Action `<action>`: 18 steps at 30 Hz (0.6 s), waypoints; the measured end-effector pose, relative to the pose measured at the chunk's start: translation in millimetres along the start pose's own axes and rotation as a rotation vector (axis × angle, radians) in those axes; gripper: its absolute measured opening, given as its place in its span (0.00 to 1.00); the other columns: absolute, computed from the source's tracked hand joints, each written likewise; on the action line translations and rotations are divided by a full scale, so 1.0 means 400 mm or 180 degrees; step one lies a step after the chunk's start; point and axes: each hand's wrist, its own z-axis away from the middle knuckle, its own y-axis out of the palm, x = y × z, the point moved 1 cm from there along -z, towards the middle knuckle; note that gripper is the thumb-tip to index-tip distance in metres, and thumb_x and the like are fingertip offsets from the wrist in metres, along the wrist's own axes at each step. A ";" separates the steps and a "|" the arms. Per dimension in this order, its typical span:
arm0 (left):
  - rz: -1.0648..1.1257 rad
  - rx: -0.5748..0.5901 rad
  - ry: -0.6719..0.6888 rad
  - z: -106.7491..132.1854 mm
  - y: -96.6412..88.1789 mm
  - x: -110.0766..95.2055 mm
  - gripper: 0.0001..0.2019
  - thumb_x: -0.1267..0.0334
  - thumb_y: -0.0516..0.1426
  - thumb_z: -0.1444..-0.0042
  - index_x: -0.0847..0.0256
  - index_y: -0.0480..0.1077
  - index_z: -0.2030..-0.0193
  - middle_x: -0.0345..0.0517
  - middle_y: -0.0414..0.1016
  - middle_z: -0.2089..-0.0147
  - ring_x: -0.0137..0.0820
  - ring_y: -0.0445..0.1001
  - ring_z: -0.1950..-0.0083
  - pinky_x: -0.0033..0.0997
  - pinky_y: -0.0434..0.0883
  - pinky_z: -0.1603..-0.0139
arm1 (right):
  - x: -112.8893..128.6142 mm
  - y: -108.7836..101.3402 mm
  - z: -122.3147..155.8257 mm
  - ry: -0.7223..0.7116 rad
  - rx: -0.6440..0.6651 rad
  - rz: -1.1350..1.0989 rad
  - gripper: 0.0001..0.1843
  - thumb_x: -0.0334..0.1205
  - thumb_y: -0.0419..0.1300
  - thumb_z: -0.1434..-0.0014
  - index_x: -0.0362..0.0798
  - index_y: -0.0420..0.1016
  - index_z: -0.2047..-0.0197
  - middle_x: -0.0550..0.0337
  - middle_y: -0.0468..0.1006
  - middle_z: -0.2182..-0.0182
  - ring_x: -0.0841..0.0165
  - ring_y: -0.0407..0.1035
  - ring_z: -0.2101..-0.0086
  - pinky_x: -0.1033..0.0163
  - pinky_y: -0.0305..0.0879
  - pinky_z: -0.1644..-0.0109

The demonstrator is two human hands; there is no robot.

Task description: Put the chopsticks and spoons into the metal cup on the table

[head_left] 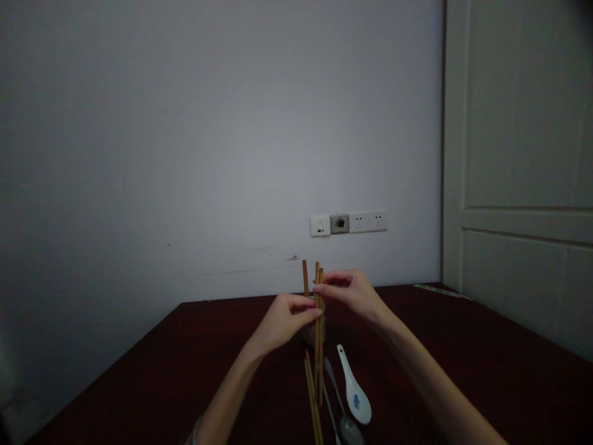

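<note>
A pair of wooden chopsticks (318, 358) stands nearly upright between my hands, raised above the table. My left hand (290, 318) pinches the pair around its upper middle. Higher up, near the top ends, my right hand (345, 289) grips the same pair between thumb and fingers. Behind them is a glass jar (308, 335), partly hidden by my left hand and the chopsticks. A reddish-brown stick (305, 277) rises out of it. Below, more chopsticks (312, 395) lie on the table, beside a metal spoon (345, 414) and a white ceramic spoon (356, 395) with a blue mark.
The dark red table (185, 346) meets a pale wall with a row of sockets (367, 221). A thin flat strip (442, 290) lies at the back right corner. A white panelled door (523, 173) stands along the right side. Another slim metal handle (330, 408) lies beside the metal spoon.
</note>
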 end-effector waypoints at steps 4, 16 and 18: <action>-0.0039 0.0034 -0.0087 -0.003 0.003 0.015 0.15 0.58 0.53 0.49 0.69 0.73 0.66 0.47 0.73 0.70 0.28 0.68 0.70 0.26 0.65 0.69 | -0.010 0.000 -0.005 -0.0030 0.0053 0.0140 0.14 0.46 0.63 0.58 0.42 0.75 0.73 0.59 0.75 0.75 0.71 0.66 0.73 0.66 0.63 0.68; -0.0273 0.0035 -0.0067 -0.003 -0.001 0.020 0.14 0.59 0.52 0.48 0.68 0.72 0.71 0.43 0.70 0.75 0.26 0.66 0.73 0.24 0.64 0.70 | -0.012 0.001 -0.001 -0.0136 0.0101 0.0533 0.14 0.45 0.62 0.56 0.42 0.77 0.71 0.58 0.76 0.74 0.69 0.67 0.73 0.65 0.62 0.68; -0.0285 0.0030 -0.0100 -0.003 0.000 0.021 0.13 0.59 0.52 0.48 0.68 0.72 0.72 0.43 0.70 0.75 0.26 0.67 0.73 0.24 0.65 0.70 | -0.016 0.000 -0.003 -0.0139 0.0134 0.0534 0.14 0.45 0.62 0.55 0.42 0.78 0.70 0.57 0.77 0.74 0.69 0.68 0.73 0.64 0.63 0.68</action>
